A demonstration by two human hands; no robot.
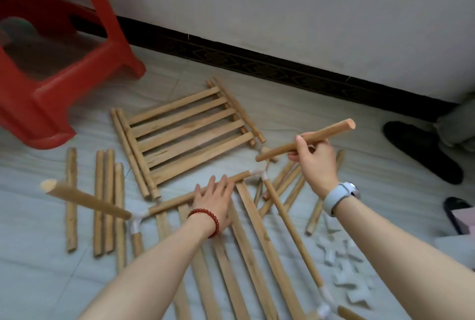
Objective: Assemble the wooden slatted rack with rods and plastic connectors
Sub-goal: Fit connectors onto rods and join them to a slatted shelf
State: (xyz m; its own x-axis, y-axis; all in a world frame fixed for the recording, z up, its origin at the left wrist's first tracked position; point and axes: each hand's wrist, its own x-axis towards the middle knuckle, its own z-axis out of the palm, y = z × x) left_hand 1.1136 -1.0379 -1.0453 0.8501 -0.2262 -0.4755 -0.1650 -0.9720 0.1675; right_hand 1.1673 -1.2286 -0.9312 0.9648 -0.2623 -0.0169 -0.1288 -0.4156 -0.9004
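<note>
The right hand (pixel 314 157) curls its fingers round a rod (pixel 305 141), held above the floor and tilted toward 2 o'clock. The left hand (pixel 214 200) lies flat, fingers straight, pressing the frame rod (pixel 180 198) of the rack (pixel 246 242) underneath. A second slatted panel (pixel 187 134) lies at 11 o'clock, loose rods (pixel 104 201) at 9, white connectors (pixel 341 265) at 4.

No readable text, label, brand or number shows on anything here.
</note>
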